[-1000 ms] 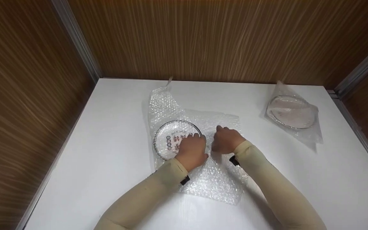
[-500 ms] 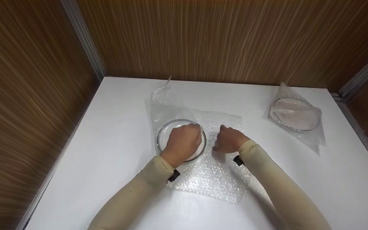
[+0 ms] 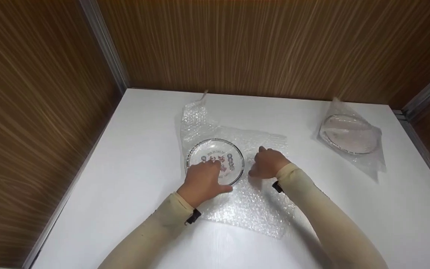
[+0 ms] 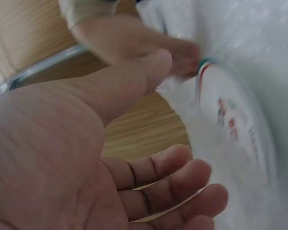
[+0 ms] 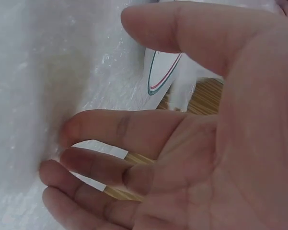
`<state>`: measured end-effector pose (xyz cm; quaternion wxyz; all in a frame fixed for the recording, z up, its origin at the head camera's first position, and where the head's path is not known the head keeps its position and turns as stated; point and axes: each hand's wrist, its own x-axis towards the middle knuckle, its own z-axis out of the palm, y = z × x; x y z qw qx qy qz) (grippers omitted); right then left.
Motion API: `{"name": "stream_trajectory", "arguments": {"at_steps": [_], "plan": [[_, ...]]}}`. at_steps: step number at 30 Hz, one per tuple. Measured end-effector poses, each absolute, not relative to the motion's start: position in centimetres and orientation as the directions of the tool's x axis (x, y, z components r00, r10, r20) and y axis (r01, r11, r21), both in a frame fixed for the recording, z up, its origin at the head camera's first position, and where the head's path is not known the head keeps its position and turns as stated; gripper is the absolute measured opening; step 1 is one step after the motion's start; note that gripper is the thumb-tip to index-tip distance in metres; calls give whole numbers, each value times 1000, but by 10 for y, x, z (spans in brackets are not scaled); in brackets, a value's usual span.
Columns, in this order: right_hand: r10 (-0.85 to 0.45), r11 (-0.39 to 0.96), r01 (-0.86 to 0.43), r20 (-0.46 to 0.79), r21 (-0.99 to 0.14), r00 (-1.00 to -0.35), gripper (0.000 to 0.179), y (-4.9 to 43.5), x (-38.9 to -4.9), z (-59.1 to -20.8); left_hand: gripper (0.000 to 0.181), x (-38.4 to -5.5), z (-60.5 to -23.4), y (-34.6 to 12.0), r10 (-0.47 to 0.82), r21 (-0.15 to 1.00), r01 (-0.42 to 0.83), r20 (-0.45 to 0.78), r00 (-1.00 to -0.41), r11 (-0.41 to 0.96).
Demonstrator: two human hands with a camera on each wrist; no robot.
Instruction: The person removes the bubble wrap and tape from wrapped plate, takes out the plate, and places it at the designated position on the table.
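A round white plate [image 3: 233,153] with a dark patterned rim and red and dark print lies on a sheet of bubble wrap [image 3: 248,209]. Over the plate's near left part lies my left hand [image 3: 202,181], thumb spread out; in the left wrist view its fingers are loosely bent, with nothing held between them and the thumb. To the right of the plate, my right hand [image 3: 269,163] rests its fingertips on the bubble wrap. In the right wrist view, the fingers of that hand stand apart from the thumb, and the plate's edge [image 5: 158,86] shows behind.
A second plate [image 3: 349,140], wrapped in translucent packing, lies at the table's far right. Wood-grain panels [image 3: 237,48] close in the white table [image 3: 140,149] at the back and sides. A narrow strip of bubble wrap [image 3: 194,112] reaches toward the back edge.
My left hand crossed over the plate and drew back to its near left side, its thumb now spread. The plate's print now faces another way. My right hand has hardly moved.
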<state>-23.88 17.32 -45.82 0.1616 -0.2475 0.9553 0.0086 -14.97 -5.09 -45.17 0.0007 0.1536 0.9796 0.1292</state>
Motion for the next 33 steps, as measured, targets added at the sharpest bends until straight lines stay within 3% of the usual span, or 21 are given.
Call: {"name": "stream_trajectory", "arguments": {"at_steps": [2, 5, 9, 11, 27, 33], "plan": [[-461, 882, -466, -315, -62, -830, 40, 171, -238, -458, 66, -147, -458, -44, 311, 233, 305, 14, -950, 923], [-475, 873, -485, -318, -49, -821, 42, 168, -240, -458, 61, -145, -463, -37, 313, 192, 310, 14, -950, 931], [-484, 866, -497, -334, -52, -809, 43, 167, -243, -459, 21, -145, -465, -41, 311, 156, 315, 53, -949, 936], [-486, 864, -500, -346, -53, -803, 42, 167, -244, -458, 12, -146, -464, -45, 313, 159, 320, 69, -947, 934], [-464, 865, -502, -398, -9, -792, 53, 160, -247, -448, 43, -155, -447, -69, 329, 307, 373, 186, -926, 875], [-438, 870, -492, -412, 28, -799, 51, 155, -246, -448, 36, -151, -440, -78, 293, 377, 365, 234, -927, 852]]}}
